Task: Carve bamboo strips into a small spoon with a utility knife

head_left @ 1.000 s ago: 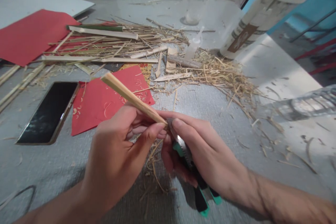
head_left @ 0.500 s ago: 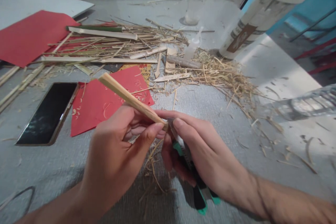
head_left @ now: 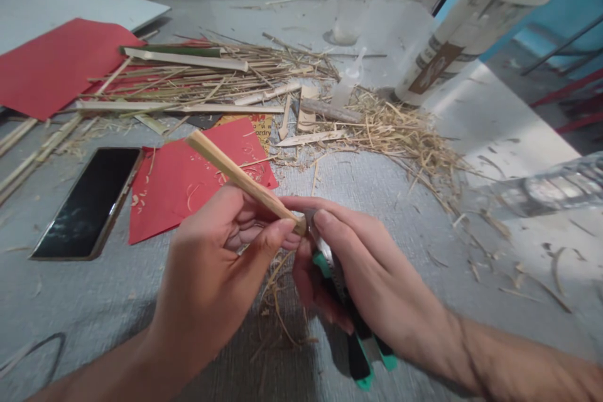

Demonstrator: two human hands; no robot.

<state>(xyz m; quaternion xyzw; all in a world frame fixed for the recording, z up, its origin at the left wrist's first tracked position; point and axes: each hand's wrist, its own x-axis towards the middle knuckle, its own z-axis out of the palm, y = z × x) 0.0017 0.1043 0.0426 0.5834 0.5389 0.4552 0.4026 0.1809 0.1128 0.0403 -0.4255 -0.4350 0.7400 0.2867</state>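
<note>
Gripping a stick (head_left: 240, 177), left fingers (head_left: 268, 243) face right fingers (head_left: 342, 242) clasping a tool (head_left: 337, 282); jar (head_left: 353, 9) beyond.

A smartphone (head_left: 87, 201), its screen dark, lies on the grey worktop (head_left: 372, 182) just beside a red paper sheet (head_left: 162, 176) scattered with pale shavings (head_left: 136, 200). A yellow printed sheet (head_left: 266, 132) shows past its far edge. Beyond lie thin sticks (head_left: 198, 80), with a larger red sheet (head_left: 61, 69) at left. Loose straw (head_left: 400, 129) spreads near a translucent squeeze bottle (head_left: 345, 86); a glass jar (head_left: 357, 9) stands farther back. At right are a white canister (head_left: 475, 25) with a brown label and a clear ribbed bottle (head_left: 556, 187).
</note>
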